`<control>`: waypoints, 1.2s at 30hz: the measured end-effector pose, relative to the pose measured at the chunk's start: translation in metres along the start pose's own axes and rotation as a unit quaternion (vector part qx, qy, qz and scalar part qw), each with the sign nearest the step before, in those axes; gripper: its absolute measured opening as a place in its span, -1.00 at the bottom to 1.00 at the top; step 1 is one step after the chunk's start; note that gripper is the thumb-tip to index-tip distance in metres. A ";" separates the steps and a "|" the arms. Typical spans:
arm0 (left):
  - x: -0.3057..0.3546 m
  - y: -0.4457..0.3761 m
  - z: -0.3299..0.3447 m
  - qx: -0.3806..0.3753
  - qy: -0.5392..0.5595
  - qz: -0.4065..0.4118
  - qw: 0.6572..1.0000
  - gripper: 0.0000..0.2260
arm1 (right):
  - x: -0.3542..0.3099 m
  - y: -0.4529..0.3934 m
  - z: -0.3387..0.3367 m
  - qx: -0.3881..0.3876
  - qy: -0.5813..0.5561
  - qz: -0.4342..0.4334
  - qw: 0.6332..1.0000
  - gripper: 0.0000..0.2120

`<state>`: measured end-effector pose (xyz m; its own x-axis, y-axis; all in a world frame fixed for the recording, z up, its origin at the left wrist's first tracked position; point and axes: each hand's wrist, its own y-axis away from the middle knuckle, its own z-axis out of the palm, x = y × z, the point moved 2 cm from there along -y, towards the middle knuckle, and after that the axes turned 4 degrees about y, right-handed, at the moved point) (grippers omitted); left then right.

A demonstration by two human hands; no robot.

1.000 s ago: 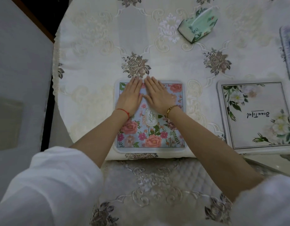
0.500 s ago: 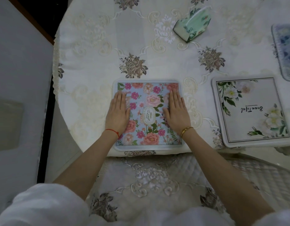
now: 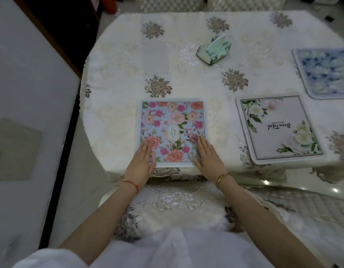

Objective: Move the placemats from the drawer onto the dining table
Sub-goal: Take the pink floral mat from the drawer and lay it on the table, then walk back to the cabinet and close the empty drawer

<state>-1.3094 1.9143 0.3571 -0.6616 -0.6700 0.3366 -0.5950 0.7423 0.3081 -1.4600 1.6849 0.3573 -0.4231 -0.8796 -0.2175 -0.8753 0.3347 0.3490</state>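
Note:
A placemat with pink flowers on blue (image 3: 172,122) lies flat near the front edge of the dining table (image 3: 119,74). My left hand (image 3: 141,163) rests flat on its near left corner, fingers straight. My right hand (image 3: 208,157) lies flat on its near right corner, also with straight fingers. To the right lies a white placemat with green leaves and script (image 3: 277,130). A blue-and-white placemat (image 3: 325,72) sits further right and back. The drawer is out of view.
A green tissue pack (image 3: 213,50) stands in the middle of the table. A cushioned chair seat (image 3: 177,207) is under the front edge, right below my arms. A white wall panel (image 3: 28,93) runs along the left. Chair backs show beyond the far edge.
Both hands slid apart from the top middle of the flowered placemat to its sides, then down toward its near corners. The view has pulled back from the table.

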 end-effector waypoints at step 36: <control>0.253 0.106 -0.026 -0.050 0.045 0.464 0.883 -0.74 | -0.021 0.433 0.033 0.373 -0.118 0.487 0.781 -0.66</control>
<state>-1.5276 1.8230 0.4983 -0.8016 0.2262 0.5534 0.2311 0.9709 -0.0622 -1.8380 1.8593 0.4827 -0.9276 -0.0285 -0.3725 0.0317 0.9875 -0.1545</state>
